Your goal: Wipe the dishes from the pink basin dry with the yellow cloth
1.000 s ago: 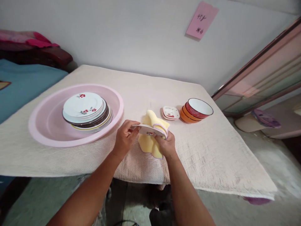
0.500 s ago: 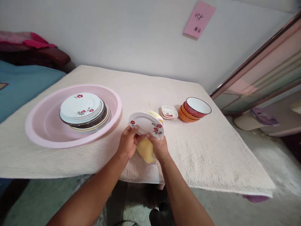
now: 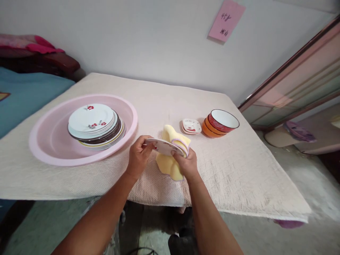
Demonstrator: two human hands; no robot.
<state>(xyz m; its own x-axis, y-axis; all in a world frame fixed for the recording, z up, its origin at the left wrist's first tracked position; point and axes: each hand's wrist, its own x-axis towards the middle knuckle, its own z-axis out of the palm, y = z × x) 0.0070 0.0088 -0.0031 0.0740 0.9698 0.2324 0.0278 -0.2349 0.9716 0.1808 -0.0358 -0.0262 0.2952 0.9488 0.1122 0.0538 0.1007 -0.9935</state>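
Note:
A small white plate with red flowers (image 3: 162, 146) is held nearly flat above the table's near edge. My left hand (image 3: 138, 157) grips its left rim, fingers closed. My right hand (image 3: 186, 164) is closed on a yellow cloth (image 3: 170, 166) with a pale purple border, folded over the plate's right rim and hanging under it.
A pink basin (image 3: 53, 141) at the left holds a stack of plates (image 3: 94, 125). Stacked orange and red bowls (image 3: 221, 123) and small square dishes (image 3: 191, 126) sit to the right on the cream tablecloth (image 3: 239, 170). A pink note (image 3: 226, 21) hangs on the wall.
The plate was tilted up with its face toward me half a second ago; now it lies nearly flat again, with the cloth wrapped over its right rim.

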